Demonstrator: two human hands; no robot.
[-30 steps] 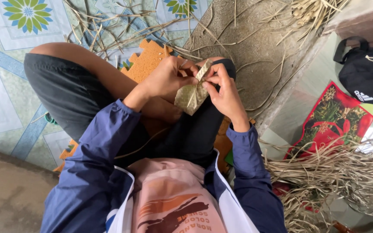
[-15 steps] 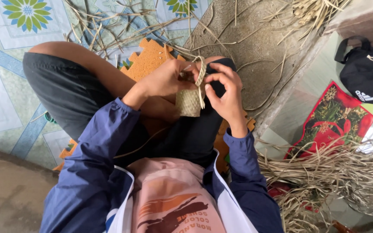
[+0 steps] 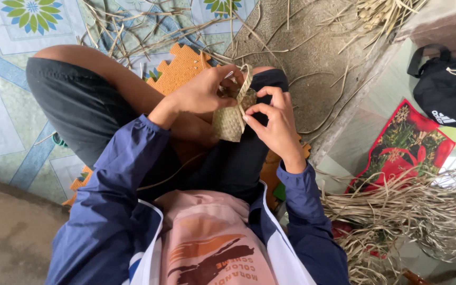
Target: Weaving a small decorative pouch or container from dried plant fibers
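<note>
Here the person is sitting cross-legged on an orange foam mat (image 3: 178, 68), working a small woven straw pouch (image 3: 229, 122) just above the lap. The left hand (image 3: 201, 92) is closing around the pouch's upper edge from the far side, fingers curled over the weave. The right hand (image 3: 275, 124) is pinching narrow, thumb and forefinger meeting at the pouch's right rim, where a flat straw strip (image 3: 245, 84) is looping up and over between the two hands.

The pouch is looking very light and thin-walled, pliant rather than stiff; the dried strands are probably springy and a little brittle, so a hard fold would likely crack them, and a loose grip would likely let the plaiting slip apart. Judging from this, the safest hold is at the finished woven body, pressed flat between finger pads, while the free strip is being guided close to where it leaves the weave.

Loose dried straw (image 3: 412, 211) is lying in a heap to the right, beside a red patterned bag (image 3: 405, 145) and a black bag (image 3: 447, 95).
</note>
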